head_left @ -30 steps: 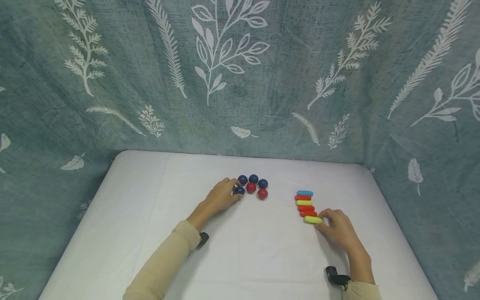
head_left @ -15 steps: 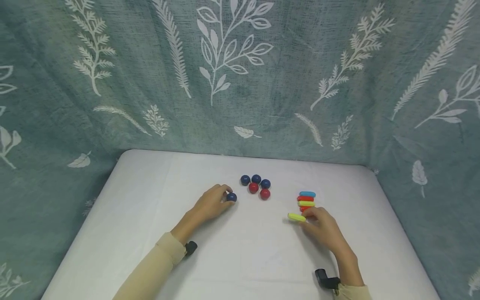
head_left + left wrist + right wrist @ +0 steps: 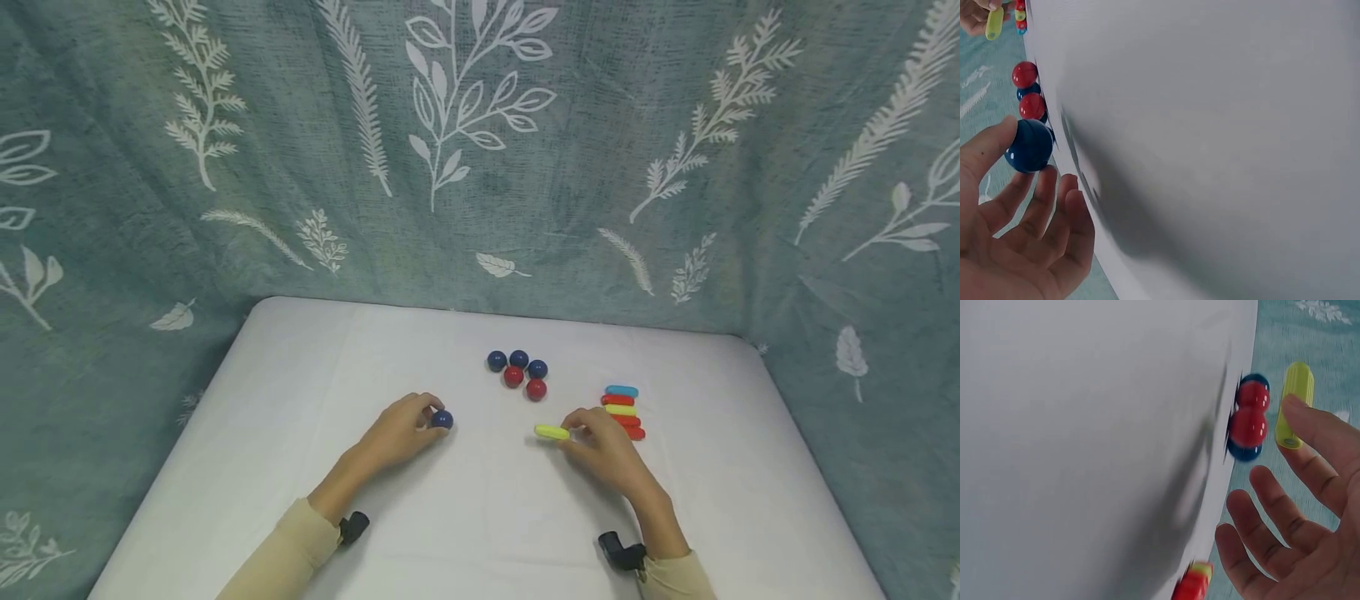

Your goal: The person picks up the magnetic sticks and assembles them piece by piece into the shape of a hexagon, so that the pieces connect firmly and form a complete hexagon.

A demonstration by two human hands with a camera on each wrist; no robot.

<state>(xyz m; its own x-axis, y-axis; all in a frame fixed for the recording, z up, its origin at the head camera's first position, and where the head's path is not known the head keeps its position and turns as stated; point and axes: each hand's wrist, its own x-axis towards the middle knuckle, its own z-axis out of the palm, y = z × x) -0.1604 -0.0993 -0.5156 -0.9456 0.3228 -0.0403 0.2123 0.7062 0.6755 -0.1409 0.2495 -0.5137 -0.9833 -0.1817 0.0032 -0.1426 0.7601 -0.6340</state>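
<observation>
My left hand [image 3: 399,430] pinches a dark blue ball [image 3: 442,419] between thumb and fingertips, over the left-middle of the table. In the left wrist view that glossy ball [image 3: 1030,145] sits between the thumb and a finger, with the other fingers loosely bent. To the right, my right hand [image 3: 606,451] pinches one end of a small yellow-green stick [image 3: 551,432] above the table. The right wrist view has this ridged stick [image 3: 1295,405] between thumb and index finger, the other fingers spread apart.
Behind the hands, a cluster of blue balls [image 3: 519,359] and red balls [image 3: 536,389] lies on the white table [image 3: 420,525]. Right of it is a row of blue, red and yellow sticks [image 3: 622,391], partly hidden by the right hand. A leaf-patterned green cloth [image 3: 525,233] hangs behind.
The left hand has drawn the blue ball out of the cluster, leftward and nearer. The right hand has lifted the yellow-green stick off the row's near end and carried it left.
</observation>
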